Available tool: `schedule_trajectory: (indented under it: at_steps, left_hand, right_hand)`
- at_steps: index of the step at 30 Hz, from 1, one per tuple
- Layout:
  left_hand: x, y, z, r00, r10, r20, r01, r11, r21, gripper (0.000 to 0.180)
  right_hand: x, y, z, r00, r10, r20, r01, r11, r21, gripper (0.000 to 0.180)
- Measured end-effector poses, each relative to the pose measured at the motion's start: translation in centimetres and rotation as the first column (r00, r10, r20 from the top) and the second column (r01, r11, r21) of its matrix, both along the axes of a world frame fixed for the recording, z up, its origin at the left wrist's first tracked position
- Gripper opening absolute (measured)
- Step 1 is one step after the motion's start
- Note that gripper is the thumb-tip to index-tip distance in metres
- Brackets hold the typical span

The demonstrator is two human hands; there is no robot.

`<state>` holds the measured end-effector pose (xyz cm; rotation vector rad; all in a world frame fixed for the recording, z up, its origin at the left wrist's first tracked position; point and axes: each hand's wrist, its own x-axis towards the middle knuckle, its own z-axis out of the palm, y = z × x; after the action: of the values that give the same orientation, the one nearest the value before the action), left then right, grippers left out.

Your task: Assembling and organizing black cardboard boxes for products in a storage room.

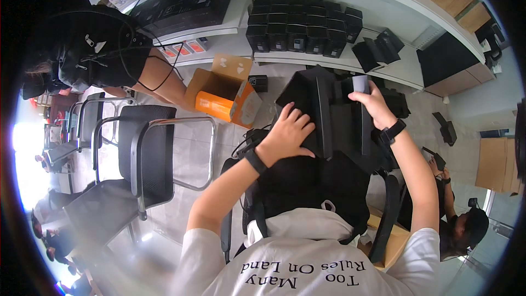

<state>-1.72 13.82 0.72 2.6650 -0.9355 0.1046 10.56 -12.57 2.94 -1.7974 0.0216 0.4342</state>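
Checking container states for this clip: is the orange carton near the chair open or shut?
Open: the orange carton has a brown flap raised, and its inside shows. How full, I cannot tell.

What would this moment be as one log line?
Left fingers: spread on black box | Right fingers: gripping grey block | Nearby: open orange carton

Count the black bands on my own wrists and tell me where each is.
2. One black band is around your left wrist, behind the spread left hand; the other band is around your right wrist, behind the right hand. Both are plainly visible.
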Motion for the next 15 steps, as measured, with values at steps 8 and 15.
schedule_trajectory:
  at_steps: [8, 15]
  left_hand:
    - [2.2, 1.9, 1.3, 0.944, -0.289, 0.161, 0.279, 0.957, 0.08, 0.036]
    - [3.0, 2.3, 2.9, 0.944, -0.331, 0.003, 0.29, 0.831, 0.475, 0.045]
  right_hand:
    - [-2.4, -3.6, 3.7, 0.982, -0.159, 0.101, 0.164, 0.986, -0.043, 0.061]
    - [-4.9, -2.8, 6.4, 0.926, -0.296, 0.235, 0.281, 0.955, 0.096, 0.053]
